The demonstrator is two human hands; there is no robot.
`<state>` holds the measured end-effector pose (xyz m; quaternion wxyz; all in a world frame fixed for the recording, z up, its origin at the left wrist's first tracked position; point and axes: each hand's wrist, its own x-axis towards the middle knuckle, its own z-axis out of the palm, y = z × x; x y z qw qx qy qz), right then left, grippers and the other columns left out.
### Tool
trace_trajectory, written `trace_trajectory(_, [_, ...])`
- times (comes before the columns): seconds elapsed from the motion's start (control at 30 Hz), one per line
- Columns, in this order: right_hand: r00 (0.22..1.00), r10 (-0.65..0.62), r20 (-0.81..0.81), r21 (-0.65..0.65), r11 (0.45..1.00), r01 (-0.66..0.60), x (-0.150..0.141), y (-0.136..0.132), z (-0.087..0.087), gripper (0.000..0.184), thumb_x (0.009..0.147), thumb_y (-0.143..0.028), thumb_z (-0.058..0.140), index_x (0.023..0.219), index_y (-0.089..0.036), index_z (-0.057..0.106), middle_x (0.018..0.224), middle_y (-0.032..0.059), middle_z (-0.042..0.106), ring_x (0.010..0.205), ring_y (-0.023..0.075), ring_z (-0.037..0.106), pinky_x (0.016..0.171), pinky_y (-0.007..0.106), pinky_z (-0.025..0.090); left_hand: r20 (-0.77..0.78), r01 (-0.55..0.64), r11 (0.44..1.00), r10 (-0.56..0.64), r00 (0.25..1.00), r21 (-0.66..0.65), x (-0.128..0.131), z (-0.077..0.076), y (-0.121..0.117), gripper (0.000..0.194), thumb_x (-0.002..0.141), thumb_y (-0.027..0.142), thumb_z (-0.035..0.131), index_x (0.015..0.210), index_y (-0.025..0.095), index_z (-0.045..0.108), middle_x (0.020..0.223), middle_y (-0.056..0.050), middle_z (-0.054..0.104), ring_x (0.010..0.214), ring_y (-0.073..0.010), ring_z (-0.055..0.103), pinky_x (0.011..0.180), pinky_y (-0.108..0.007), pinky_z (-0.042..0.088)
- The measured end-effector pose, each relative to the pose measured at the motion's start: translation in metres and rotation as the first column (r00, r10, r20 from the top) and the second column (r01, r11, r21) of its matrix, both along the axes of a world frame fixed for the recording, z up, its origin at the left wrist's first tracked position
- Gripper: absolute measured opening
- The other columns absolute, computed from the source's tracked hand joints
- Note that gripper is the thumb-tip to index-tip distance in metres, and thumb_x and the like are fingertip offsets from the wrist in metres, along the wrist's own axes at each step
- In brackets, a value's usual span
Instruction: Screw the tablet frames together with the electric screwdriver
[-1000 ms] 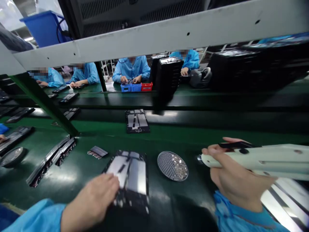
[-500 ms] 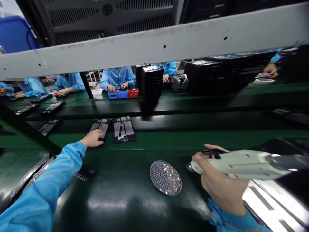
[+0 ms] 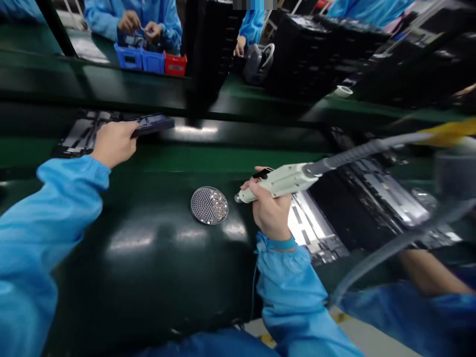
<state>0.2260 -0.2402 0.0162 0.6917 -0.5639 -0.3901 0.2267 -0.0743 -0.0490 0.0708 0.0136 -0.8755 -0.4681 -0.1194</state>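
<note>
My left hand (image 3: pixel 114 144) reaches to the far side of the bench, its fingers closed on the edge of a dark tablet (image 3: pixel 154 124) that is tilted up. Beside and partly behind that hand lies an open-backed tablet (image 3: pixel 80 134) with silvery panels showing. In my right hand (image 3: pixel 273 213) is a pale green electric screwdriver (image 3: pixel 286 182), its tip pointing left over the bench. Left of the tip lies a round perforated dish (image 3: pixel 208 205) with small shiny pieces on its right part. Another open tablet (image 3: pixel 314 225) is partly hidden behind my right hand.
A grey cable (image 3: pixel 357 151) runs from the screwdriver to the upper right. Tall stacks of black trays (image 3: pixel 211 49) stand at the back, near blue bins (image 3: pixel 141 58) and a red bin (image 3: pixel 175 64). Co-workers in blue sit opposite; another person's forearm (image 3: pixel 431 272) shows at right.
My left hand moved from a tablet on the near bench to the far strip, and now holds a tilted tablet there. The view has swung down and right. My right hand keeps the screwdriver.
</note>
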Motion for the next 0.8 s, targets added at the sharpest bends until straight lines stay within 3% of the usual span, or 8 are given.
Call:
trace_trajectory(0.1, [0.994,0.051,-0.093,0.079,0.996,-0.043,-0.016,-0.017,0.003,0.027,0.073,-0.025,0.076,0.096,-0.021,0.064,0.066,-0.0061,0.059,0.062,0.0129,0.06,0.066,0.032,0.052,0.054,0.112,0.99,-0.117,0.992,0.084,-0.036,-0.016,-0.079,0.042,0.1,0.015,0.036,0.137,0.004,0.055,0.143,-0.014,0.058,0.136,-0.0294,0.051,0.116,-0.052,0.042])
trace_trajectory(0.2, [0.991,0.096,-0.097,0.084,0.993,-0.088,-0.034,-0.03,-0.001,0.023,0.077,-0.022,0.075,0.097,-0.022,0.063,0.061,-0.0062,0.059,0.059,0.013,0.059,0.061,0.03,0.05,0.038,0.433,0.878,-0.45,0.892,0.205,-0.076,-0.047,-0.177,0.052,0.093,0.011,0.05,0.145,0.012,0.049,0.149,-0.018,0.054,0.148,-0.0393,0.038,0.121,-0.064,0.033])
trace_trajectory(0.3, [0.987,0.145,-0.072,0.054,0.989,-0.141,-0.047,-0.035,-0.007,0.019,0.08,-0.021,0.074,0.096,-0.023,0.065,0.065,-0.0051,0.061,0.062,0.014,0.06,0.061,0.031,0.051,0.08,0.415,0.907,-0.42,0.904,0.075,-0.093,-0.077,-0.256,0.047,0.097,0.013,0.046,0.144,0.013,0.051,0.146,-0.019,0.057,0.146,-0.0393,0.041,0.122,-0.066,0.03])
trace_trajectory(0.37, [0.988,0.144,-0.054,0.022,0.989,-0.143,-0.051,-0.034,-0.011,0.019,0.079,-0.022,0.075,0.096,-0.023,0.066,0.067,-0.0045,0.061,0.063,0.0145,0.061,0.061,0.031,0.052,0.135,0.415,0.91,-0.411,0.901,0.003,-0.091,-0.088,-0.281,0.036,0.101,0.023,0.045,0.132,0.014,0.061,0.139,-0.016,0.063,0.142,-0.0359,0.048,0.124,-0.065,0.025])
trace_trajectory(0.47, [0.99,0.125,-0.057,0.003,0.992,-0.125,-0.053,-0.029,-0.016,0.017,0.077,-0.021,0.074,0.093,-0.023,0.066,0.066,-0.0043,0.062,0.061,0.0145,0.061,0.061,0.032,0.052,0.197,0.417,0.908,-0.402,0.894,-0.037,-0.087,-0.09,-0.262,0.032,0.101,0.038,0.05,0.118,0.017,0.069,0.136,-0.013,0.065,0.14,-0.0329,0.051,0.125,-0.059,0.03])
trace_trajectory(0.57, [0.988,0.129,-0.086,0.015,0.992,-0.128,-0.054,-0.024,-0.019,0.017,0.075,-0.019,0.071,0.09,-0.023,0.064,0.061,-0.0052,0.061,0.059,0.0143,0.06,0.06,0.033,0.052,0.074,0.311,0.948,-0.316,0.946,0.07,-0.1,-0.085,-0.197,0.022,0.098,0.029,0.059,0.112,0.013,0.065,0.135,-0.013,0.064,0.142,-0.0344,0.048,0.115,-0.056,0.046])
trace_trajectory(0.7, [0.99,0.109,-0.089,-0.025,0.993,-0.112,-0.056,-0.023,-0.021,0.017,0.074,-0.021,0.071,0.09,-0.022,0.063,0.061,-0.0053,0.06,0.059,0.0145,0.06,0.058,0.032,0.052,-0.094,-0.005,0.986,0.021,0.995,0.164,-0.127,-0.085,-0.122,0.034,0.102,0.039,0.054,0.105,0.005,0.059,0.132,-0.017,0.064,0.136,-0.0349,0.054,0.106,-0.051,0.053])
trace_trajectory(0.8, [0.992,0.095,-0.081,-0.035,0.995,-0.099,-0.056,-0.024,-0.022,0.017,0.074,-0.021,0.072,0.089,-0.022,0.062,0.061,-0.0045,0.061,0.059,0.0152,0.061,0.058,0.033,0.052,-0.183,-0.125,0.98,0.153,0.971,0.157,-0.136,-0.092,-0.109,0.04,0.102,0.046,0.049,0.103,0.007,0.058,0.125,-0.019,0.069,0.119,-0.0338,0.067,0.089,-0.044,0.061])
